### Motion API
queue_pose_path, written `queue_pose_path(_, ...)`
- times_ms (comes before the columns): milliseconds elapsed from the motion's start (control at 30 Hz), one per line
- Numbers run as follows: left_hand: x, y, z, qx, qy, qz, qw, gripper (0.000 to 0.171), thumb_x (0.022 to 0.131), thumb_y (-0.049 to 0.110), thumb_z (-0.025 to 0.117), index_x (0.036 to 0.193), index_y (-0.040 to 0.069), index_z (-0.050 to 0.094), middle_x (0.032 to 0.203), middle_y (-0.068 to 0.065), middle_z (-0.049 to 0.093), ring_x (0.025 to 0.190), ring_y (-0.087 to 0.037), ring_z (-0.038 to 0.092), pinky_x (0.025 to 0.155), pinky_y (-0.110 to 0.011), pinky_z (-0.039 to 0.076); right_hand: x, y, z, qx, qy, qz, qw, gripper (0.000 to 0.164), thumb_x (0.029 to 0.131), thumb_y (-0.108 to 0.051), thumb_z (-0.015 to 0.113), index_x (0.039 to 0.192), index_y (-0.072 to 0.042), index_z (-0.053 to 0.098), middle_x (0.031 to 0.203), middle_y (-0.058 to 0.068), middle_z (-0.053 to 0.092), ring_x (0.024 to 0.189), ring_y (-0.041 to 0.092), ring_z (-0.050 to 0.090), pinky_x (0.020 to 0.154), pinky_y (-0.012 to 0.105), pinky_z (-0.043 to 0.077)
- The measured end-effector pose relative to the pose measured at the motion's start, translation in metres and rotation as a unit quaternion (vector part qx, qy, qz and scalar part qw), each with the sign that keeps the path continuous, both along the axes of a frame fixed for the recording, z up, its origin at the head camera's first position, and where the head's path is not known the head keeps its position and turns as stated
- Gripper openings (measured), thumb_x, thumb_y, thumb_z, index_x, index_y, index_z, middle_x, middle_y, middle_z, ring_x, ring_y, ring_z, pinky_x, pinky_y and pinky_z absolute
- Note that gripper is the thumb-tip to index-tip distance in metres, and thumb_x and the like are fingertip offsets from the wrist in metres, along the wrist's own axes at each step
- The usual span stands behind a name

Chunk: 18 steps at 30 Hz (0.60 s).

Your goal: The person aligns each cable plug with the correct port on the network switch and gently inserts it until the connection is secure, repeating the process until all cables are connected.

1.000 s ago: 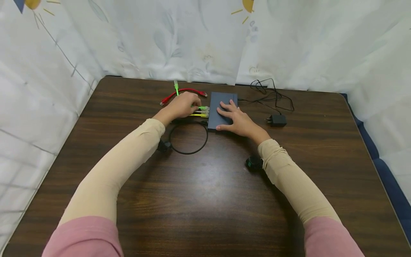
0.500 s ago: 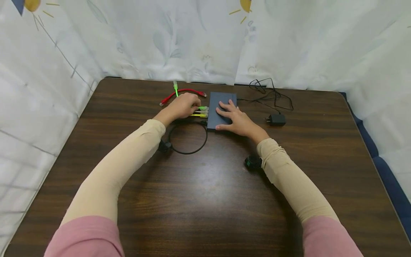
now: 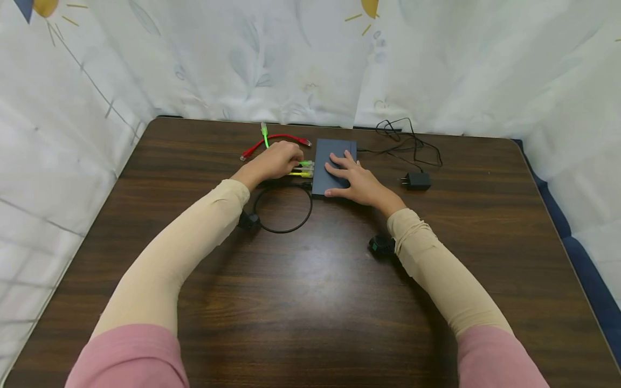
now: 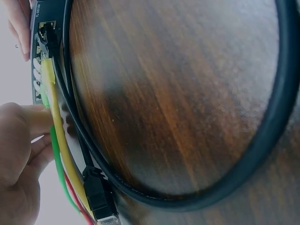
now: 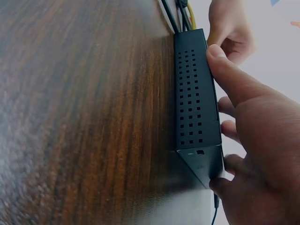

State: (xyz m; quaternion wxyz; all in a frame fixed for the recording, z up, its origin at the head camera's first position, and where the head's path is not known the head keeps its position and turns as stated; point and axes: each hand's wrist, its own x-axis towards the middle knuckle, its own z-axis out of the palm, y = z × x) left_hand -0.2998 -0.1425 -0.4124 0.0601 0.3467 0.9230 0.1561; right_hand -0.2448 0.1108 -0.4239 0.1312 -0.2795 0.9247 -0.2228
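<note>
A dark blue-grey network switch lies on the table, its row of ports facing left. My right hand rests on its top with fingers spread; the right wrist view shows the thumb along the perforated side. At the port side, my left hand pinches a green network cable close to its plug. Beside it, a yellow cable and a black cable run into neighbouring ports. The black one curls into a loop, its other plug loose. The left fingertips are partly hidden.
A red network cable lies behind the left hand, crossed by the green cable's free end. A thin black power cord leads from the switch to a power adapter on the right. White curtains hang behind the table.
Both hands keep their places on the green cable and the switch. The whole head view shifts very slightly left.
</note>
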Motion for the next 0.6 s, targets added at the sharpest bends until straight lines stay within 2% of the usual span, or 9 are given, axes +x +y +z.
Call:
queue_pose_path(233,-0.0019,0.0011,-0.0013,-0.005,0.004,-0.009,0.9999,0.018,0.096,0.002,0.053,0.087,0.004,0.068,0.089,-0.013,0.065,0.073,-0.023,0.052,0.068,-0.035,0.040,-0.0013,-0.0004,-0.0003,-0.002,0.000,0.005,1.000,0.078,0.088,-0.053,0.063,0.152,-0.024,0.030,0.164,-0.001,0.012,0.152,0.028,-0.006,0.121,0.055,0.008)
queue_pose_path(400,-0.0023,0.0026,-0.0021,-0.006,0.011,-0.017,0.9998,0.019,0.096,0.001,0.052,0.081,0.004,0.064,0.083,-0.012,0.061,0.069,-0.021,0.044,0.066,-0.034,0.033,-0.0008,0.0006,-0.0015,-0.005,-0.003,0.003,1.000,0.077,0.088,-0.053,0.063,0.152,-0.024,0.030,0.164,-0.002,0.012,0.152,0.027,-0.007,0.121,0.055,0.008)
queue_pose_path(600,-0.0021,0.0047,-0.0017,0.002,0.012,-0.015,0.9998,0.020,0.095,-0.001,0.051,0.083,0.004,0.066,0.085,-0.012,0.063,0.069,-0.021,0.045,0.066,-0.033,0.034,-0.0007,0.0016,-0.0020,-0.010,0.003,0.003,1.000,0.077,0.088,-0.052,0.063,0.152,-0.024,0.030,0.164,-0.001,0.013,0.152,0.028,-0.006,0.121,0.054,0.008)
